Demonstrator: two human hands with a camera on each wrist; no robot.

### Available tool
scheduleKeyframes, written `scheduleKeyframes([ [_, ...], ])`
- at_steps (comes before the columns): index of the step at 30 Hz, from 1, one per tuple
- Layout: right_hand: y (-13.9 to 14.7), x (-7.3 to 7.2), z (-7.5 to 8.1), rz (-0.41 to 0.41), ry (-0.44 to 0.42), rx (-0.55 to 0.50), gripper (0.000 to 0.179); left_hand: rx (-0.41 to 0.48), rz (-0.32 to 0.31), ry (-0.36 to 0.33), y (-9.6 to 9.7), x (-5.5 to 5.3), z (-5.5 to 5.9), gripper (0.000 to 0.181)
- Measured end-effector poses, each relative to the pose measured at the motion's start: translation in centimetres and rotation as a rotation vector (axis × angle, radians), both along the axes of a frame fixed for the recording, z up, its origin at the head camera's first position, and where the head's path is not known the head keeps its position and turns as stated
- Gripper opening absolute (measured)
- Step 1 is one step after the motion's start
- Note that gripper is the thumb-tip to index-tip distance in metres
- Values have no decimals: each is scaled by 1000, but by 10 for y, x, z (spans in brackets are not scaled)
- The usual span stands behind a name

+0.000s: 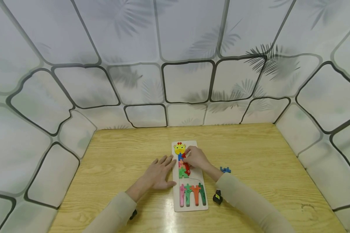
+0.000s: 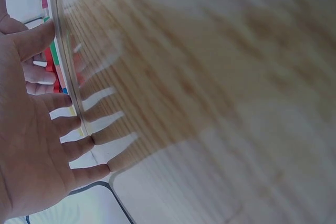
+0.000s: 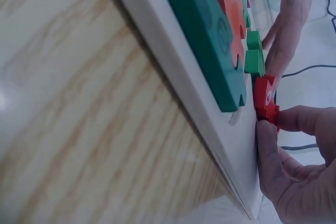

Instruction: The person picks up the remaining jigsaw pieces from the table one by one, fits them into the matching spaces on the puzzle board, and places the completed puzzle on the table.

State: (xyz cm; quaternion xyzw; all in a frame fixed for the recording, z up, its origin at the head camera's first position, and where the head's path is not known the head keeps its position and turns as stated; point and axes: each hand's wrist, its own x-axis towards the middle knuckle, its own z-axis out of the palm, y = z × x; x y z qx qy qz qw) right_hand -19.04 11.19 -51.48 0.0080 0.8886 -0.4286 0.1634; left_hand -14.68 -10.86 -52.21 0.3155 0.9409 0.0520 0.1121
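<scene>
A white giraffe puzzle board lies upright before me, with a yellow head piece at its top. Blue, salmon and green body pieces sit below the head. My right hand pinches a red puzzle piece between thumb and fingers, at the right side of those pieces and close over the board. My left hand lies with spread, straight fingers along the board's left edge, its fingertips and thumb at the rim. Lower down, several leg pieces stand in a row, among them a dark green one.
A loose blue puzzle piece lies on the wooden table right of the board, beside the right forearm. Nearer me is a small black object with a yellow-green mark. Patterned white walls enclose the table at the back and sides.
</scene>
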Motion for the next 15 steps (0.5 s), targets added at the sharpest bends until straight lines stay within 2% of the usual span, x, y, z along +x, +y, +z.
scheduleKeyframes([
  [15,0,-3,-2,-2,-26,10,30,-1,-2,7,0,1,1,95],
])
